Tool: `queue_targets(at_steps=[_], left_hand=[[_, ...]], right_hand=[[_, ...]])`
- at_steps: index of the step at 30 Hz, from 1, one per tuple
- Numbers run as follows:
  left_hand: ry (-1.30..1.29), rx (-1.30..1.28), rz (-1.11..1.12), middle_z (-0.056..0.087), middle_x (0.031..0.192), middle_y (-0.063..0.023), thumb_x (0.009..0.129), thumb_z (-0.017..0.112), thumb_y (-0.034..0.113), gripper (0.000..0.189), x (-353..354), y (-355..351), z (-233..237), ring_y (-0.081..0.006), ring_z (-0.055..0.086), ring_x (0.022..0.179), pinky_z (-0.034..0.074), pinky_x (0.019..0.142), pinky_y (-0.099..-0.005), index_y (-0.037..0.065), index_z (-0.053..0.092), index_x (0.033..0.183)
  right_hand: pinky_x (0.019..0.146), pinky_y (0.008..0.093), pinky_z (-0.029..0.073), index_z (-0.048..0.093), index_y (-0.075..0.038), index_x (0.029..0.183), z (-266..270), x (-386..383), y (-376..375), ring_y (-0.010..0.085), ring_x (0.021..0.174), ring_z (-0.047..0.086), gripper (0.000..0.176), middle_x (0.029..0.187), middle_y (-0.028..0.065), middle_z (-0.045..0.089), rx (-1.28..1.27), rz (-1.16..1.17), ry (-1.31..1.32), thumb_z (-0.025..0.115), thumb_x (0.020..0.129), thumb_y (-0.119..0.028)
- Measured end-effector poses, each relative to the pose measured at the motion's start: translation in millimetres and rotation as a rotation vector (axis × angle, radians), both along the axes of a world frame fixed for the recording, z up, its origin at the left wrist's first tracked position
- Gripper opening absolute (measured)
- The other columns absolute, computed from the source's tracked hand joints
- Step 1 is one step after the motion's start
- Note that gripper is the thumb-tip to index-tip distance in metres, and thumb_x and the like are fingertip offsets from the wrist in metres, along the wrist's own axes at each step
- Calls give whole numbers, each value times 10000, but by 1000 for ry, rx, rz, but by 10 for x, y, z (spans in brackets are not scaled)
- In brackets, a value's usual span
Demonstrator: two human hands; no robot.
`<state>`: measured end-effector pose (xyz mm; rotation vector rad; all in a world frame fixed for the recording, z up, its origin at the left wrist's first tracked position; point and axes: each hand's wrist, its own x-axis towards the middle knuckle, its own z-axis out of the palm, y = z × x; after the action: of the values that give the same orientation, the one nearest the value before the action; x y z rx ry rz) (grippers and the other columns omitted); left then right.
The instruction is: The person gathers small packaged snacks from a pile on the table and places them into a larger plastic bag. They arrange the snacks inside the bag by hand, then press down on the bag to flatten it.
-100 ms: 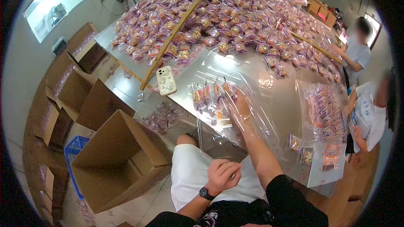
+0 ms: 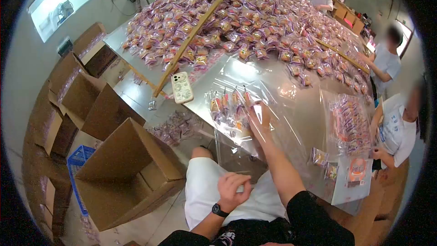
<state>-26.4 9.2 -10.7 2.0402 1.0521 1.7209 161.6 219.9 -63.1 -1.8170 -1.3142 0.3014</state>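
Note:
My right hand [image 2: 259, 113] reaches in under clear film at the table's near edge. It presses against a row of small wrapped snack packets [image 2: 226, 105], its fingers partly behind them and blurred by glare. The large clear plastic bag [image 2: 284, 139] lies around that hand and forearm and hangs past the edge. Above my lap, my left hand [image 2: 234, 188] is held with curled fingers, thumb and forefinger close together. Nothing shows in it, and it touches neither bag nor packets.
A heap of wrapped snacks [image 2: 255, 23] covers the metal table, crossed by a wooden strip [image 2: 193, 38]. A phone [image 2: 182, 87] lies left of the bag, a filled bag [image 2: 348, 123] right. Open cardboard boxes [image 2: 129, 177] and a blue basket [image 2: 78, 157] stand left. Several people work around the table.
My left hand has shifted slightly left, its fingers curling further. My right hand stays by the packets under the film. At right, a co-worker's hand has moved lower, near the filled bag.

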Motion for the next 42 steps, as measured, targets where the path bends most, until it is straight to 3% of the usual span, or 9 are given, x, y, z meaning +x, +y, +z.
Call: queue_targets(at_steps=[2,7,13,17,20,30,31,36,42], left_hand=[[-22,-32,93,721,883,-48,736,757,-24,224,-118,68,-26,-257,654,770,502,768,-378,83,735,932],[-22,-331,213,641,1070,-146,812,785,79,380,-370,246,-50,-330,585,989,460,865,-412,14,620,1148],[-297,-537,182,626,1086,-133,844,797,158,424,-671,246,-431,-268,584,996,458,872,-395,8,598,1187],[-186,-752,234,623,1119,-129,878,764,241,417,-874,299,-721,-278,581,1041,448,899,-416,38,602,1204],[359,-709,379,615,1172,-137,870,751,305,439,-951,277,-757,-328,554,1136,416,962,-473,61,614,1207],[424,-734,417,542,1264,-224,846,751,363,595,-880,443,-1201,-420,501,1234,403,1038,-547,73,553,1327],[454,-795,404,511,1335,-236,844,743,379,643,-860,481,-1170,-431,475,1280,394,1059,-555,76,523,1367],[646,-954,380,366,1560,-285,836,705,476,847,-793,771,-1131,-476,405,1395,385,1089,-619,85,387,1517],[689,-981,361,363,1559,-287,832,677,515,912,-847,880,-1236,-489,441,1354,441,991,-666,119,338,1580]], right_hand=[[849,469,549,524,-105,1480,30,35,-27,354,960,713,597,1177,213,713,-16,51,177,707,942,-289],[741,465,533,651,-27,1306,479,-6,-29,332,860,715,501,945,195,738,-124,42,-9,699,949,-374],[750,422,532,539,31,1392,-161,138,53,302,866,693,610,1056,199,704,10,55,-103,745,902,-268],[853,429,522,540,5,1399,-236,194,-32,333,957,664,589,1137,218,669,150,33,-191,755,888,-194],[900,451,509,559,-41,1386,-89,-48,-128,356,1023,649,574,1142,213,663,273,-48,-147,777,870,-164],[822,477,512,623,-39,1281,-439,167,187,366,930,658,524,1015,186,681,192,24,-39,792,813,-202],[878,506,486,618,-37,1291,-179,36,59,398,997,639,544,1079,196,677,127,23,95,806,810,-208],[1113,521,388,479,11,1453,198,-174,-267,434,1296,518,712,1388,269,549,10,-27,-271,730,899,-359],[1235,559,225,356,81,1527,177,-110,-1096,521,1465,305,820,1542,345,382,-53,274,-525,684,925,-370]])
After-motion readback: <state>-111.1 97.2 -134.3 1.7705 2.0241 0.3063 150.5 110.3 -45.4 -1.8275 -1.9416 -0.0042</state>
